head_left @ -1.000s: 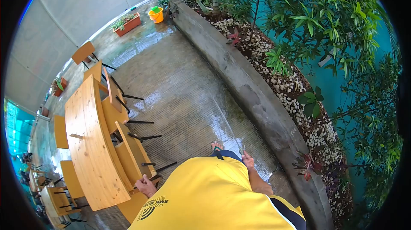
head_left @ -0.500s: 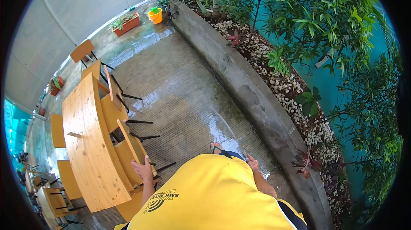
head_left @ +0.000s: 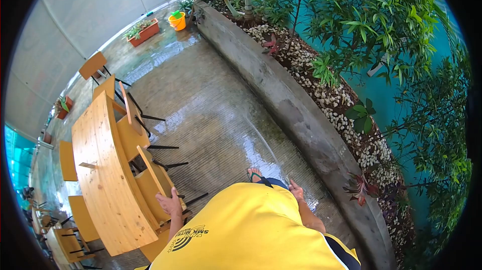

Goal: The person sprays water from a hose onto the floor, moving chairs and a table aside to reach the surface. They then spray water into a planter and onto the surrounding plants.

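Note:
My left hand (head_left: pixel 169 202) is beside the nearest wooden chair (head_left: pixel 151 169), overlapping its seat edge in this view. Its thumb is raised apart from the loosely bent fingers, and nothing shows in it. Low at my right side, my right hand (head_left: pixel 296 190) has its fingers curled; I cannot tell what they hold. A thin pale streak, like a jet of water, runs from near those fingertips across the wet ridged floor (head_left: pixel 216 119). My sandalled foot (head_left: pixel 254 174) shows ahead of the yellow shirt (head_left: pixel 241 225).
Left stands a long wooden table (head_left: pixel 103 169) with chairs around it and a small wood block (head_left: pixel 87 165) on top. A low concrete wall (head_left: pixel 281 99) borders the planted bed on the right. Ahead are an orange bucket (head_left: pixel 177 22) and a planter box (head_left: pixel 144 34).
The view has shifted slightly, with the table and chairs now a little lower. My left hand has dropped slightly beside the chair; my right hand stays almost in place.

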`<action>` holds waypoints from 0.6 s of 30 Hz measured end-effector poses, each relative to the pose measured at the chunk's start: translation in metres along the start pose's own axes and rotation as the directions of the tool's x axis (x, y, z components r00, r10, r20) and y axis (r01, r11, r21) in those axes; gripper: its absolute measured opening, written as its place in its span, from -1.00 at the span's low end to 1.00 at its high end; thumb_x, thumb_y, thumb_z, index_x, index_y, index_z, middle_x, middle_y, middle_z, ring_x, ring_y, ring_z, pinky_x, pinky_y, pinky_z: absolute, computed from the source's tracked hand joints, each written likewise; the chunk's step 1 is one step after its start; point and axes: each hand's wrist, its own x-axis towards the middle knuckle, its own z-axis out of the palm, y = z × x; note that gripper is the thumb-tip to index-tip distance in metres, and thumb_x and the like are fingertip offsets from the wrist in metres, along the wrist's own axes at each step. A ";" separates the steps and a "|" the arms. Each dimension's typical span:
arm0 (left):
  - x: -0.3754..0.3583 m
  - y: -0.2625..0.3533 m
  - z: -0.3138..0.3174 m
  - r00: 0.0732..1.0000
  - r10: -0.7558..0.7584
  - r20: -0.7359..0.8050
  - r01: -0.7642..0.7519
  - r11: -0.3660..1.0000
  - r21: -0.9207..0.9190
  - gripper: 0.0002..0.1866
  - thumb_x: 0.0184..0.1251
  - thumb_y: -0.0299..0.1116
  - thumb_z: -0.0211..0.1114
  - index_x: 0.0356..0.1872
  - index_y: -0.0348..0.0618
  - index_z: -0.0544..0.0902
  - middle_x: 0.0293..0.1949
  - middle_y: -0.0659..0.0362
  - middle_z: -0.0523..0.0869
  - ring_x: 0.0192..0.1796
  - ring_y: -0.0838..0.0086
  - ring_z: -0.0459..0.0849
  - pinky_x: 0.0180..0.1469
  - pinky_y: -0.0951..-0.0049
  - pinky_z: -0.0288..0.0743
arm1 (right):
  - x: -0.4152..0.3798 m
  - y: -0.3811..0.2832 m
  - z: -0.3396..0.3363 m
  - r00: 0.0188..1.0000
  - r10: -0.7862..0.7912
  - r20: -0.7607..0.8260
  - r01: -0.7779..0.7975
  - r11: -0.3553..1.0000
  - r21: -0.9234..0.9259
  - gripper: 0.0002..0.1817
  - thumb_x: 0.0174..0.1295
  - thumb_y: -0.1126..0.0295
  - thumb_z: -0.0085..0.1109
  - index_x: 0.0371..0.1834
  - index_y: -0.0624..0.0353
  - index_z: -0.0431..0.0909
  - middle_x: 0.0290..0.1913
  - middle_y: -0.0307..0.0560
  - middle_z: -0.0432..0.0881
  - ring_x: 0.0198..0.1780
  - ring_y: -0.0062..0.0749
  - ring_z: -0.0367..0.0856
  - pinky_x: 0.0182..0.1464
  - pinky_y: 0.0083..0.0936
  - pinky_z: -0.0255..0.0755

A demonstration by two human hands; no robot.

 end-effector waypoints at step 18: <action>0.002 0.004 0.001 1.000 -0.026 -0.002 0.026 0.995 0.091 -0.22 0.17 0.08 0.45 0.19 -0.27 0.33 0.10 -0.16 0.52 0.14 -0.09 0.53 0.11 0.03 0.44 | -0.014 -0.037 0.005 0.996 -0.004 -0.091 0.017 0.989 0.144 -0.51 0.41 0.40 0.16 0.42 -0.02 0.47 -0.44 -0.35 0.58 -0.45 -0.67 0.45 -0.29 -0.61 0.45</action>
